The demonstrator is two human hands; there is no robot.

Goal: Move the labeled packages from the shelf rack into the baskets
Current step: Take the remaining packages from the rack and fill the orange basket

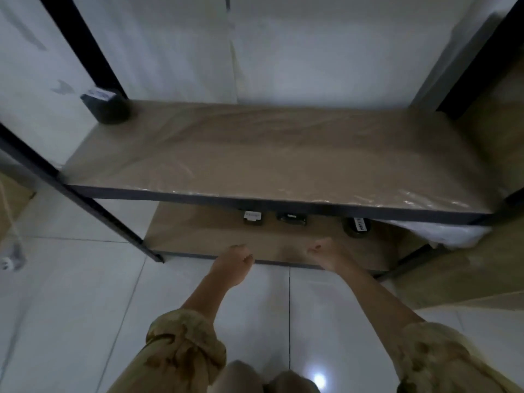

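Observation:
A black shelf rack (272,202) with wooden boards fills the view. One dark labeled package (106,106) stands at the far left corner of the upper board. On the lower board (198,236) sit three dark packages with white labels: one at the left (253,217), one in the middle (292,218), and a round one at the right (357,226). My left hand (234,263) and my right hand (326,255) hover at the lower board's front edge, fingers curled, holding nothing. No basket is in view.
White plastic wrap (442,232) lies at the right end of the lower board. The floor (85,293) is white tile. A white plug and cord (12,259) lie at the far left. A wooden panel (482,265) stands to the right.

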